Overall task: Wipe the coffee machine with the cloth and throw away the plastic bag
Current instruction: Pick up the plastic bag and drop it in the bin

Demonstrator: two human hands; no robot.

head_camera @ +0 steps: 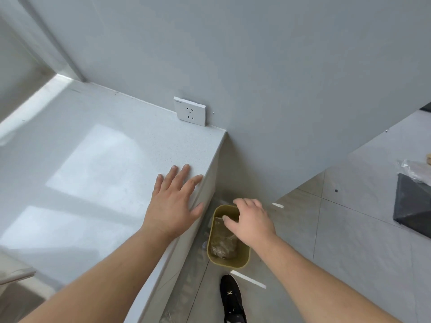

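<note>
The wall (256,54) filled the top of the view, plain grey. The counter (81,148), white w/ fine specks, ran from 9 o'clock toward centre, its corner meeting the wall just right of a socket (190,111) that sat at the wall's base, approx. 12 o'clock from the left hand. Sun patches lay on the counter top. The floor (349,229), grey tile, took the 3 to 6 o'clock part.

At 3 o'clock, near the frame edge, a dark box (412,206) lay on the floor w/ clear wrap (415,170) on its upper side; what the wrap covered couldn't be told.

The bin (229,258), olive-yellow and open-topped, stood on the floor just beside the counter's end face, approx. 5 o'clock from centre. The bag (222,241), clear crumpled plastic, was inside the bin. Whether the right hand touched it couldn't be told.

A black shoe (232,299) stood at 6 o'clock, just below the bin, w/ white tape strips on the floor nearby.

The left hand (173,201) lay flat, palm down, on the counter edge, fingers spread apart, gripping nothing. The right hand (253,221) hung over the bin's far rim, fingers loosely curled and apart, pointing down into it.

No coffee machine or cloth in view.
</note>
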